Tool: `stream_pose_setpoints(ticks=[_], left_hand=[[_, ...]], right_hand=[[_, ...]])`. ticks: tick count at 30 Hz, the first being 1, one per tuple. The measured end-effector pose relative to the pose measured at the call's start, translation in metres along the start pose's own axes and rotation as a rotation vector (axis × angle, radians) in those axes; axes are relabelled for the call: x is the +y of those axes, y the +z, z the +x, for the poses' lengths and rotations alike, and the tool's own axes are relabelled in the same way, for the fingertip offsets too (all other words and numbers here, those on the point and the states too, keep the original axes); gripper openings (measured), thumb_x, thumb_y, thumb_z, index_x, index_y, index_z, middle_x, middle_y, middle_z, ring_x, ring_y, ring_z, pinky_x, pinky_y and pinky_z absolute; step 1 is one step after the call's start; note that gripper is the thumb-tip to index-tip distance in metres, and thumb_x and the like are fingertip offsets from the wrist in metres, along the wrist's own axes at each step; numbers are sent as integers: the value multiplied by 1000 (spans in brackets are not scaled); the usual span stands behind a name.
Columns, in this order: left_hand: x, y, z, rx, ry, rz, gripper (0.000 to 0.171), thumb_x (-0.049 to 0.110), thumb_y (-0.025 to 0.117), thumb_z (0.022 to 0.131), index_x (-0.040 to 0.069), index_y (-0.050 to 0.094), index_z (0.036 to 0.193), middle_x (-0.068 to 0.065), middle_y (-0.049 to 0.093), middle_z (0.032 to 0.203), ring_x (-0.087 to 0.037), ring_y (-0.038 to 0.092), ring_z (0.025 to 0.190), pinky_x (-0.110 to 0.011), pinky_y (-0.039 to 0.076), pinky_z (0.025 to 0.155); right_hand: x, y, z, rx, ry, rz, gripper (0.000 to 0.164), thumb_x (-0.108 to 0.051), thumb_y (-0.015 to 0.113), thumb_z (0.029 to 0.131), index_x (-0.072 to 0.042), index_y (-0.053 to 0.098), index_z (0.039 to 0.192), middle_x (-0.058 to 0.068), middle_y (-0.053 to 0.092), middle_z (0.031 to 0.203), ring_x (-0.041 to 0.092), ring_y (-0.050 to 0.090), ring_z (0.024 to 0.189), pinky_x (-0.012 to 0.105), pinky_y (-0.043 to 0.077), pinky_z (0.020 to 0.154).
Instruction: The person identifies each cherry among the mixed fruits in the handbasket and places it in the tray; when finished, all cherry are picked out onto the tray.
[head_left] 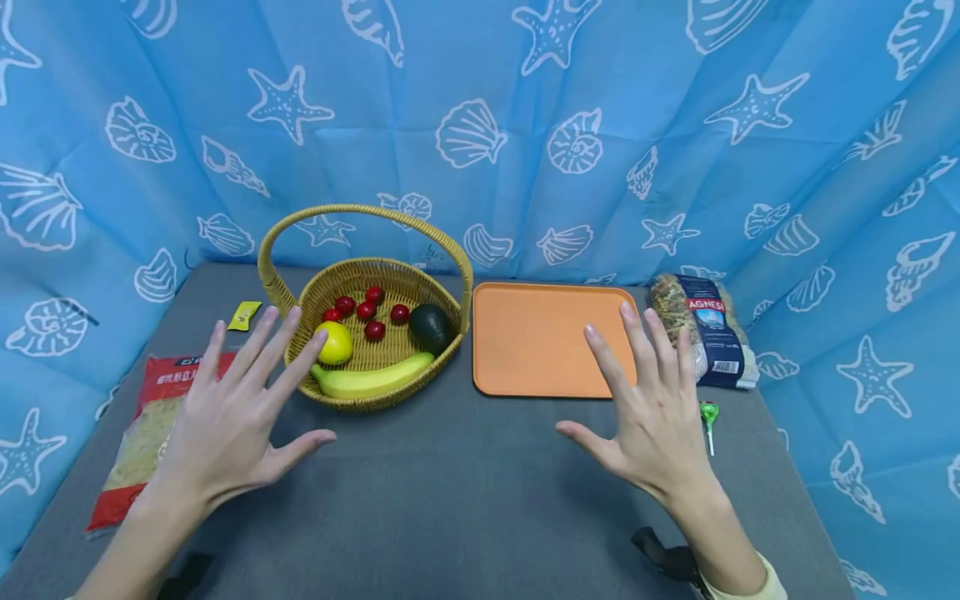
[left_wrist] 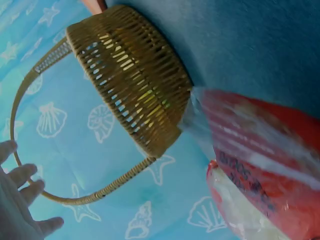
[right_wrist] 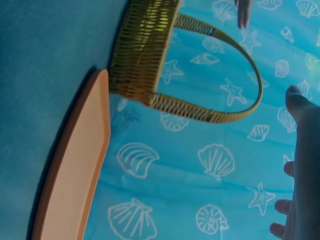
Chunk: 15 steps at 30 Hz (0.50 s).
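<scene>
My left hand (head_left: 232, 417) is held up with fingers spread, over the red-and-clear food bag (head_left: 123, 467) and in front of the wicker basket (head_left: 367, 407). Inside the basket are a banana (head_left: 375, 379), a yellow fruit (head_left: 337, 342), an avocado (head_left: 431, 328) and several red cherries (head_left: 375, 331). With its fingers also spread, my right hand (head_left: 656, 417) overlaps the right corner of the orange tray (head_left: 547, 337) in the head view. Neither hand holds anything. The left wrist view shows the basket's woven side (left_wrist: 130, 75) and the red bag (left_wrist: 270, 150).
An AGNESI pasta bag (head_left: 705, 329) stands at the back right, with a green lollipop (head_left: 708, 417) in front of it. A yellow-wrapped candy (head_left: 243, 316) lies left of the basket. Behind the grey table (head_left: 480, 508) hangs a blue seashell-print curtain (head_left: 480, 200).
</scene>
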<state>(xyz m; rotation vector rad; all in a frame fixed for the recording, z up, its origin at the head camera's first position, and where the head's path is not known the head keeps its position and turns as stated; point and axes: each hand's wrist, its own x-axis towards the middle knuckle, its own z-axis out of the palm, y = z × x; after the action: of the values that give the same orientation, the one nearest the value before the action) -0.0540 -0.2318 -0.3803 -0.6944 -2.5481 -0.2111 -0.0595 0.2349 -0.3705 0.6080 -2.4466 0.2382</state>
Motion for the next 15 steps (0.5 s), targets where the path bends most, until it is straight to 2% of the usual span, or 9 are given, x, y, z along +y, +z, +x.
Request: stream_pose_setpoints(ticks=[3,7,10,12,15], left_hand=[[2,1,1,3,-23,-31,99,91,29,97,23,44,167,-13,45,173,-39,45,156,-70,22,134],[1,2,3,-7,-67,-80,91,85,34,100,18,59,156,-13,63,156,-39,61,139,-70,43,119],[-2,5,5,1,-105,-117,70,68,60,101,13,68,145,-12,72,142,-37,68,127,-66,52,108],[-5,7,7,10,-140,-142,57,50,78,95,12,72,138,-12,75,134,-35,71,118,-61,58,100],[-9,11,10,-4,-208,-180,51,29,89,86,12,74,131,-12,77,127,-35,74,108,-57,63,86]], right_hand=[[-6,1,5,3,-15,42,98,-90,33,98,-22,40,168,20,34,176,46,32,161,77,25,129],[-15,3,12,16,-39,128,86,-78,42,104,-15,49,162,22,49,165,46,51,145,71,48,112],[-21,6,17,4,-58,211,77,-68,48,107,-10,54,157,21,57,156,41,60,135,63,58,100],[-25,8,20,-21,-63,277,70,-61,52,108,-9,56,155,18,62,152,36,63,132,58,61,97],[-31,14,25,-71,-52,400,59,-46,68,106,-9,59,150,12,66,147,30,65,130,51,60,98]])
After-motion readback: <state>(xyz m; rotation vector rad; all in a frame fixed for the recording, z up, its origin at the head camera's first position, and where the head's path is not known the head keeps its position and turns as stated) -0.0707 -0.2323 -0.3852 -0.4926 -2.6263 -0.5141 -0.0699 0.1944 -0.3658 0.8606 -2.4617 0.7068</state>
